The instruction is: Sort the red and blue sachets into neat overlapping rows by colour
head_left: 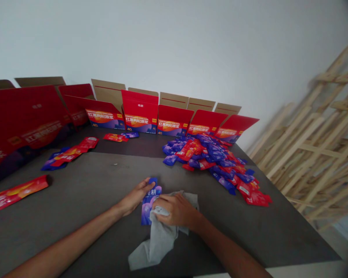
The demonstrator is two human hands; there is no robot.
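Person's upper limbs: a bare left forearm point(66, 241) and a bare right forearm point(230, 251), each long and slim, narrowing at the wrist into an ungloved left hand point(135, 197) and an ungloved right hand point(176, 210) with slender fingers.

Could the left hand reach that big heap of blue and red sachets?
Probably yes: only dark tabletop separates the left hand from the sachet heap, though it holds a blue sachet and the right hand lies that way.

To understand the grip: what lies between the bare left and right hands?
A blue-purple plastic sachet and a crumpled grey cloth, in the head view.
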